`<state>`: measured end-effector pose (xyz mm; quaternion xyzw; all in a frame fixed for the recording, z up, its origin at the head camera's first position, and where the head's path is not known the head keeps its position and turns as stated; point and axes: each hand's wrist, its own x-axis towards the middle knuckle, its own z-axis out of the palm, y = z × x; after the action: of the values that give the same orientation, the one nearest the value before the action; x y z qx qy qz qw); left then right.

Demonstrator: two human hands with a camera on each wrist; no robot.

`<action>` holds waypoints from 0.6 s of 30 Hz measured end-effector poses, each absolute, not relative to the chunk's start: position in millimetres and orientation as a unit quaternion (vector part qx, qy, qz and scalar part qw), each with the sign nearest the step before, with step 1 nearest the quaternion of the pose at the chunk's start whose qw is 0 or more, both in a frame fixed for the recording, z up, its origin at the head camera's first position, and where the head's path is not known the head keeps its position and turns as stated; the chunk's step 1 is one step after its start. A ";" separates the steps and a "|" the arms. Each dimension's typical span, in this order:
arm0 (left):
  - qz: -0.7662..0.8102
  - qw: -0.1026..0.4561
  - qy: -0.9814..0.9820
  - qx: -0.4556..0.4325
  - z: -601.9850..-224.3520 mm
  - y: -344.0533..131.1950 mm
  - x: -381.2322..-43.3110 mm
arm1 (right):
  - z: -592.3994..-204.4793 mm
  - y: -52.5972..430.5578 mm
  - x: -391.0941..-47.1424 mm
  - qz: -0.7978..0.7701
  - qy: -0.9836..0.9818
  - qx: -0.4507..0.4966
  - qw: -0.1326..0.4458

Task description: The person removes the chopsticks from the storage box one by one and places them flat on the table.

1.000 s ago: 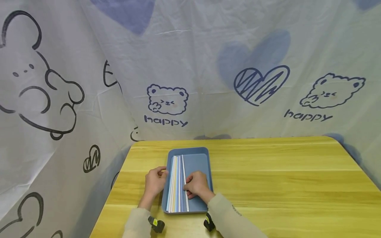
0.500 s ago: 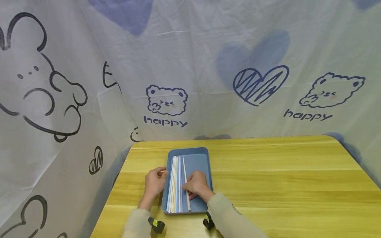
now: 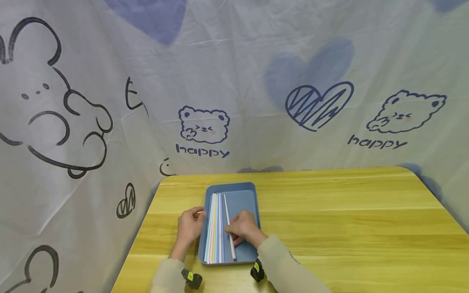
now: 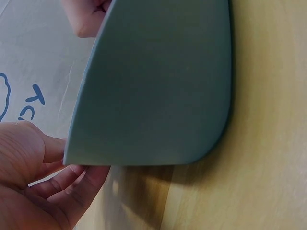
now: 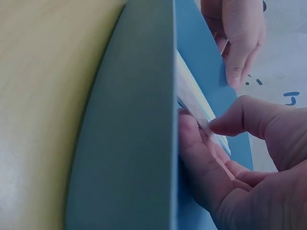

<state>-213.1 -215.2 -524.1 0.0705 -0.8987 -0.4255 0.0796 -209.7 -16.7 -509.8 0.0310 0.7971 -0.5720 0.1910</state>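
at the near edge of the head view, a beige left sleeve (image 3: 169, 273) and a beige right sleeve (image 3: 287, 264) are reaching forward, a small black device with a yellow-green patch sitting at each wrist, the left device (image 3: 192, 278) and the right device (image 3: 257, 271). ahead of them, a blue rectangular tray (image 3: 244, 200) is lying on the table, its long sides running away from the person. the right hand (image 3: 244, 226) is crossing the tray's right side, its thumb and fingers pinching a slim white stick (image 3: 232, 247) over the tray. the stick is slanting, its far end leaning toward a row of slim sticks (image 3: 213, 232) and its near end standing farther off; whether it is touching the tray floor is not showing. the row, in white, pale blue and yellow, is lying lengthwise along the tray's left side. the left hand (image 3: 190, 224) is grasping the tray's left rim between thumb and fingers. around the tray, a wood-grain tabletop (image 3: 348, 215) is stretching out, mostly rightward. behind it, a pale cloth backdrop (image 3: 253, 73) is hanging, showing a scribbled heart (image 3: 319, 106) between two bear drawings, each having "happy" written below.
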 end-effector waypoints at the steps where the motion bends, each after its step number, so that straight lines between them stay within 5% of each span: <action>1: -0.425 0.079 -0.899 0.070 -523.6 -215.3 -212.6 | -508.3 -15.9 -209.5 -0.578 0.791 0.031 0.197; 18: -0.426 0.079 -0.899 0.064 -524.2 -216.8 -213.4 | -474.9 14.1 -229.3 -0.592 0.783 0.054 0.183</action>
<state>-213.4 -216.8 -524.2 0.0639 -0.8990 -0.4261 0.0787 -229.3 14.1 -474.9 0.0536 0.7834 -0.5917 0.1825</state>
